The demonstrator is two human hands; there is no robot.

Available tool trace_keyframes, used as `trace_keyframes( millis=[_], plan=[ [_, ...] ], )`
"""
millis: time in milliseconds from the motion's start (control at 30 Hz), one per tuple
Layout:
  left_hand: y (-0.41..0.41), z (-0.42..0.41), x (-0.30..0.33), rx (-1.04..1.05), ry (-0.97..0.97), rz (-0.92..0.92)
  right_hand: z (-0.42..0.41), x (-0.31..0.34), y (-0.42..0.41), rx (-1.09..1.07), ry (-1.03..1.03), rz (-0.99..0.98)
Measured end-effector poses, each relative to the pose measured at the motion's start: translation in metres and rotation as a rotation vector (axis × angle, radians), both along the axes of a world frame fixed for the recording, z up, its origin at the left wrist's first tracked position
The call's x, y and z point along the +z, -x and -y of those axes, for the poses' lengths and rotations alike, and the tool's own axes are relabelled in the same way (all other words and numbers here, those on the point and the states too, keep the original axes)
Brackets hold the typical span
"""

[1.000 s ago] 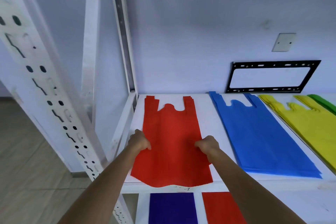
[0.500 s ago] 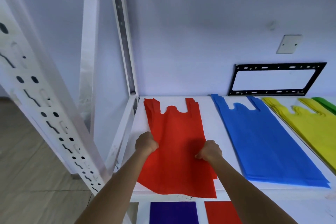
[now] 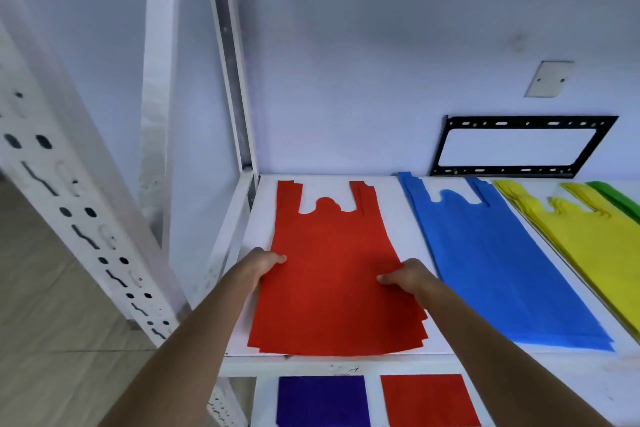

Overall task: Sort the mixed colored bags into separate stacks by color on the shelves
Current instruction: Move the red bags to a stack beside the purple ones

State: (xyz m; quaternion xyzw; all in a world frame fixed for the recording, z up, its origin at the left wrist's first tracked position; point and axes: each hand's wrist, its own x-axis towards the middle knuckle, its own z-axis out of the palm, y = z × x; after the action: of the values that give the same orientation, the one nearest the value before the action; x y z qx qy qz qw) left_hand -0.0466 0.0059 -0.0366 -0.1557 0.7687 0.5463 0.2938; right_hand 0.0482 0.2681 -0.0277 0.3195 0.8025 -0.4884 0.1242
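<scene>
A stack of red bags (image 3: pixel 329 270) lies flat at the left end of the white shelf (image 3: pixel 391 215), handles toward the wall. My left hand (image 3: pixel 258 265) grips the stack's left edge with the thumb on top. My right hand (image 3: pixel 407 276) pinches its right edge in the same way. To the right lie a blue bag stack (image 3: pixel 495 263), a yellow bag stack (image 3: pixel 588 246) and the corner of a green bag stack (image 3: pixel 620 198).
On the lower shelf lie a purple bag (image 3: pixel 320 400) and a red bag (image 3: pixel 427 399). White perforated uprights (image 3: pixel 69 211) stand at the left. A black metal bracket (image 3: pixel 519 146) leans on the wall behind the shelf.
The red stack has been squared up on the shelf, its lower edge now nearly level with the shelf front. Both hands stay on its side edges and shifted slightly.
</scene>
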Motion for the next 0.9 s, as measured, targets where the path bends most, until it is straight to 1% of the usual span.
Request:
trace_keyframes(
  millis=[100, 200, 267, 333, 400, 433, 533, 600, 633, 767, 900],
  plan=[
    [-0.004, 0.0, 0.004, -0.014, -0.056, 0.075, -0.004, -0.003, -0.008, 0.008, 0.024, -0.012],
    [-0.007, -0.003, 0.008, -0.013, -0.15, 0.049, -0.003, -0.009, -0.015, 0.012, 0.061, -0.011],
    [-0.007, -0.007, 0.001, -0.032, -0.091, -0.025, 0.0, -0.014, -0.019, 0.013, 0.004, -0.019],
    [-0.012, -0.01, -0.005, -0.009, 0.007, -0.112, 0.003, -0.019, -0.024, 0.002, -0.113, -0.025],
    [-0.018, -0.011, -0.011, -0.005, 0.063, -0.151, 0.008, -0.02, -0.03, -0.021, -0.206, -0.029],
    [-0.023, -0.011, -0.012, -0.007, 0.076, -0.162, 0.009, -0.02, -0.034, -0.032, -0.21, -0.027],
    [-0.04, -0.006, -0.016, 0.019, 0.095, -0.205, 0.008, -0.019, -0.046, -0.053, -0.06, -0.028],
    [-0.056, -0.002, -0.017, 0.045, 0.093, -0.228, 0.004, -0.02, -0.057, -0.032, 0.071, -0.054],
    [-0.067, -0.002, -0.017, 0.055, 0.088, -0.234, 0.002, -0.019, -0.066, -0.007, 0.104, -0.076],
    [-0.115, -0.007, -0.016, 0.101, 0.09, -0.274, -0.006, -0.013, -0.112, 0.074, 0.156, -0.145],
    [-0.186, -0.02, -0.015, 0.135, 0.077, -0.328, -0.027, -0.023, -0.179, 0.115, 0.229, -0.165]
  ],
)
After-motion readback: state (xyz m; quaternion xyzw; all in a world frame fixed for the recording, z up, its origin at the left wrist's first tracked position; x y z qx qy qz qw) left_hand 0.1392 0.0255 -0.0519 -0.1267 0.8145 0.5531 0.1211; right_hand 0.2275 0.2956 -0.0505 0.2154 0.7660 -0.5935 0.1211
